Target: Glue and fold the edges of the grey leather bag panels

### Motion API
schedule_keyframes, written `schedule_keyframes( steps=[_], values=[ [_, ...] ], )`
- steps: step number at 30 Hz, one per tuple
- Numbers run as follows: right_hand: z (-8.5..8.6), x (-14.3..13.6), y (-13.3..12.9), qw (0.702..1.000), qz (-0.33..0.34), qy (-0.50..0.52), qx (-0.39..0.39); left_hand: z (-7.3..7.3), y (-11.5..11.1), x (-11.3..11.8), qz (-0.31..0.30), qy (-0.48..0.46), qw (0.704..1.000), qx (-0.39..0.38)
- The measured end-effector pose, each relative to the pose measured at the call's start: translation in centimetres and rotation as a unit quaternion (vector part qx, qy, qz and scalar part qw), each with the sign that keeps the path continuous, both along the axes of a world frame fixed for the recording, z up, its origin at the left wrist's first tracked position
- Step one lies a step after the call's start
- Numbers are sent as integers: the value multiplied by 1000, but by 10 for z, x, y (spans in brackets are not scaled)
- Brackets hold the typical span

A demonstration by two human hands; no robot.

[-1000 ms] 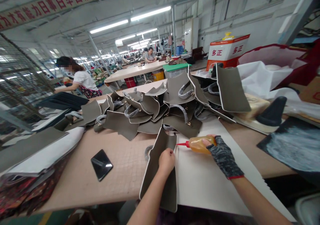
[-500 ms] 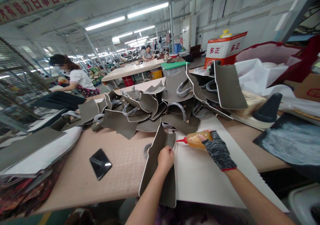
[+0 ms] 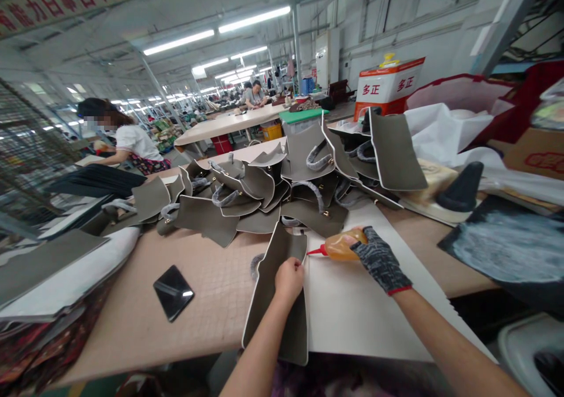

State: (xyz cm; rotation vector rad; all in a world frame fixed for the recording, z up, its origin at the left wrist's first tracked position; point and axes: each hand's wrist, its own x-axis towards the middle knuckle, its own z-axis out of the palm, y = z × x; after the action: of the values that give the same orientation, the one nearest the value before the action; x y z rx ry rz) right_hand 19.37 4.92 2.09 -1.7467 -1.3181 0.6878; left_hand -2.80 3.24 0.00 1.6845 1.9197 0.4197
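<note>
While the left hand [image 3: 288, 278] pinches the grey bag panel [image 3: 277, 303] flat on the counter [image 3: 207, 303], the gloved right hand [image 3: 378, 258] grips a glue bottle [image 3: 340, 247], red tip at the panel's edge.

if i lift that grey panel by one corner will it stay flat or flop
Probably semi-stiff: the grey panel under the left hand overhangs the table edge without drooping. It likely bends, though, since similar pieces in the pile curl. It looks thin, so probably light.
</note>
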Motion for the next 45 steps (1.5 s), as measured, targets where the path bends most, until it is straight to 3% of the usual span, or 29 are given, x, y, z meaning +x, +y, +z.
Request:
schedule_keyframes(
  steps=[16,45],
  values=[
    [4,2,-16,999,37,-10,-23,-2,-1,-2,-4,-5,1000,14],
    [-3,1,-84,995,91,28,-14,3,-4,0,-16,15,1000,11]
  ],
)
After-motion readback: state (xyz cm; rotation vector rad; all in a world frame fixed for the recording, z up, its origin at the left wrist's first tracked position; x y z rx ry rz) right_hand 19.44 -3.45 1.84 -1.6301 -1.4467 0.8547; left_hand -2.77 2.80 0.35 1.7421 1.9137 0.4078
